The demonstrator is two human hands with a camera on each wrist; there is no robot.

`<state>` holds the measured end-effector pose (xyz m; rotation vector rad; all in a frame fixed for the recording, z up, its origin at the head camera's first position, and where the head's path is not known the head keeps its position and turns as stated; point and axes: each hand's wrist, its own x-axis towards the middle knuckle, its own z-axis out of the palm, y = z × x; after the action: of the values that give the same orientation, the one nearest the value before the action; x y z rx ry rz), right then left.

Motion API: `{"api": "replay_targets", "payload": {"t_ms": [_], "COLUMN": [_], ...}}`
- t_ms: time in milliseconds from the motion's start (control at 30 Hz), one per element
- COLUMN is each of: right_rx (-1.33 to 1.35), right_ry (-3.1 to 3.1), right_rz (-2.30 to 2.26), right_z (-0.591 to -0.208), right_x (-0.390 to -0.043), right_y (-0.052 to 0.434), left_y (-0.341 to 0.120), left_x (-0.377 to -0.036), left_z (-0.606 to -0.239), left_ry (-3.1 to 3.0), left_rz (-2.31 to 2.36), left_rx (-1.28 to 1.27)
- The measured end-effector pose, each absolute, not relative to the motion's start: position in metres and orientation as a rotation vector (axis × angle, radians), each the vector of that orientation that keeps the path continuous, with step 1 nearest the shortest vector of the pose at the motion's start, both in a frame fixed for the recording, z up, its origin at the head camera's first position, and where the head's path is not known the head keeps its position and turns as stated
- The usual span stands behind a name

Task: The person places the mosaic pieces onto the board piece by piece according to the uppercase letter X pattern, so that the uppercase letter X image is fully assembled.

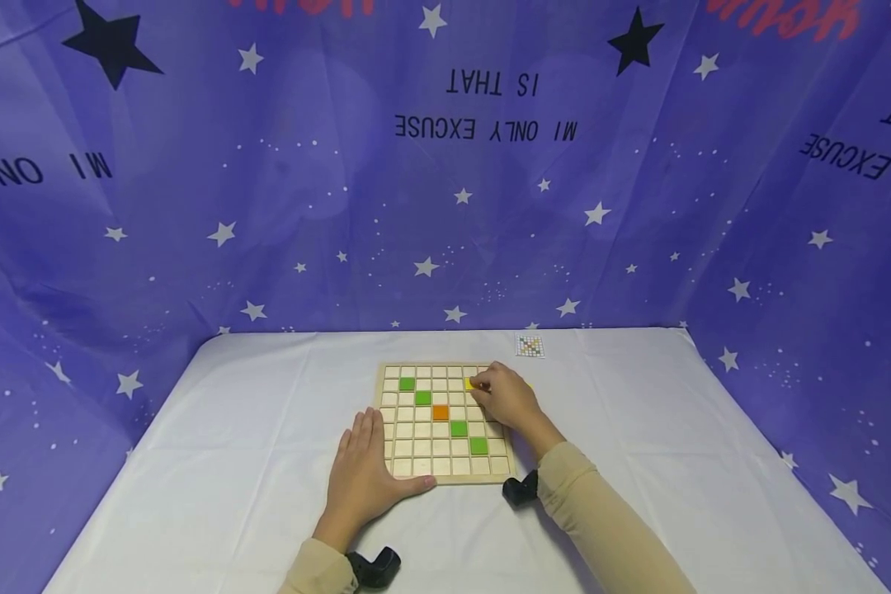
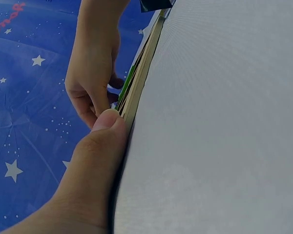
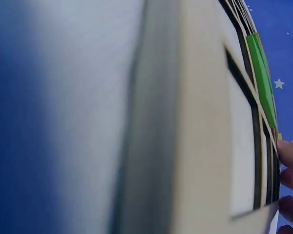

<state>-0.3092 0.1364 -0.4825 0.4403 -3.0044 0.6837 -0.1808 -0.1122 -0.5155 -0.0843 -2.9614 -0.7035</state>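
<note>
A wooden grid board (image 1: 445, 480) lies on the white table. Several green tiles (image 1: 423, 398) and an orange tile (image 1: 440, 412) form a diagonal in its squares. Over the board's far right part, my right hand (image 1: 506, 398) pinches a yellow tile (image 1: 469, 384) at a square; its fingers partly cover the tile. My left hand (image 1: 362, 470) rests at the board's near left corner, fingers straight along the left side and thumb on the front edge. The left wrist view shows that thumb (image 2: 105, 126) against the board's rim. In the right wrist view, fingertips (image 3: 290, 153) touch the grid beyond a green tile (image 3: 261, 80).
A small printed card (image 1: 530, 346) with a coloured grid pattern lies near the table's back edge. A bit of yellow (image 1: 530, 385) shows just behind the right hand. Purple star-patterned cloth (image 1: 445, 231) hangs behind the white table (image 1: 230, 462).
</note>
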Motion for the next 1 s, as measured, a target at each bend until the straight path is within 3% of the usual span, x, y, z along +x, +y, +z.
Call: {"api": "replay_targets", "payload": {"t_ms": [600, 1000], "right_rx": [0.252, 0.251], "right_ry": [-3.028, -3.028], "right_rz": [0.607, 0.584], "right_z": [-0.479, -0.486], "right_x": [-0.311, -0.307], "right_y": [0.206, 0.213], "left_y": [-0.112, -0.113], "left_x": [-0.18, -0.181], "left_z": [-0.515, -0.514], "left_ry": [-2.944, -2.962], "left_rz": [-0.709, -0.686], "left_rx": [-0.087, -0.084]}}
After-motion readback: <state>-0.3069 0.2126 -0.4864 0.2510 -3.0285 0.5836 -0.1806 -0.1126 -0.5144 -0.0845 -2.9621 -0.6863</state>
